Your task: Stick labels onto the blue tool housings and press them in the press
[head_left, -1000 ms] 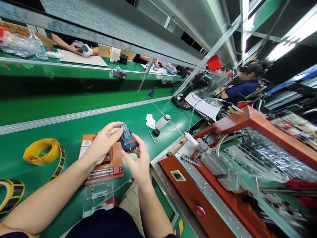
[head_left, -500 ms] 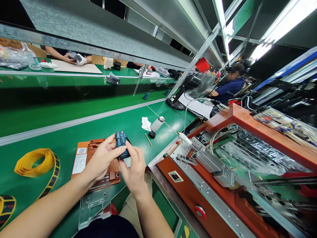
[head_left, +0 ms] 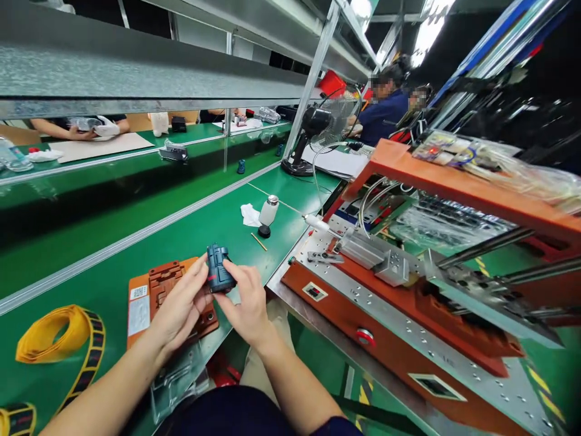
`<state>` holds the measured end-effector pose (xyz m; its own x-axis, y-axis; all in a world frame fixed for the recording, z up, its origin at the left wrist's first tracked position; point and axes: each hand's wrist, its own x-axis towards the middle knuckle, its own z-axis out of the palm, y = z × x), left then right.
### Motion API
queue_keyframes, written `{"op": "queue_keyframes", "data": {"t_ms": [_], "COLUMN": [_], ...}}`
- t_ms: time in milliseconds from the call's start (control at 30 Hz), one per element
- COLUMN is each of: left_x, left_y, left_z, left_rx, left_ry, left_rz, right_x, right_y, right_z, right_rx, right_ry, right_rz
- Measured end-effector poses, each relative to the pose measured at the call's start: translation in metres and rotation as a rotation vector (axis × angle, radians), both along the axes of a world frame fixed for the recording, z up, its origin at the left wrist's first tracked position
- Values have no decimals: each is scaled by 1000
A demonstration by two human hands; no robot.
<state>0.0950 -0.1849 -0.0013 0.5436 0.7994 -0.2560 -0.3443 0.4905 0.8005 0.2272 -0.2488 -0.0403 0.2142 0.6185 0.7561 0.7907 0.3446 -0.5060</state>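
Casing (head_left: 219, 274) between left hand (head_left: 184, 306) and right hand (head_left: 247, 303)

I have the dark-blue casing gripped from both sides. It sits at the fingertips of my left hand, just beyond the palm, with those fingers along its left side, next to a small red mark. My right hand grasps it from the other side: the fingers bend over its right side and the thumb comes in near its lower end. The casing stands roughly upright, tilted a little, and I hold it clear of the surface (head_left: 195, 233).

Behind my left hand lies an orange fixture (head_left: 166, 275), partly covered by my fingers and wrist, with a pale label (head_left: 138, 315) on its left side. The casing is near the right side of this fixture. A clear plastic plate (head_left: 177, 387) shows beneath my left forearm at the near edge of the surface. Left of that arm lies a yellow coil (head_left: 49, 339), its dark-patterned strip trailing toward me.

Beyond my right hand, well apart from it, a thin stick (head_left: 259, 241) lies near a black cap (head_left: 264, 231). The cap is just beside a whitish bottle (head_left: 269, 211) with a silvery top, and a crumpled tissue (head_left: 250, 214) lies to the bottle's left. To my right is a machine with an orange base and a red button (head_left: 365, 337). Farther off, a black fan (head_left: 316, 121) stands at the far end.
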Motion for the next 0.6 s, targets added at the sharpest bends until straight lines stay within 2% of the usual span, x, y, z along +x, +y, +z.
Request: {"op": "queue_keyframes", "data": {"t_ms": [200,400,500,600], "left_x": [14,47,76,104], "left_y": [-18,-27,-33,-43], "left_z": [7,18,11,-8], "left_rx": [83,-22,5,97], "left_ry": [55,253,335,387], "left_rz": [-125,-296,-403,-503], "right_x": [17,50,85,128], "right_y": [-20,-55,-84,-129], "right_z": [1,1,1,4], "right_rx": [5,-44,-25,-27], "right_ry": [-2,-18,2,19], "right_rz": [-26,17,-32,-250]}}
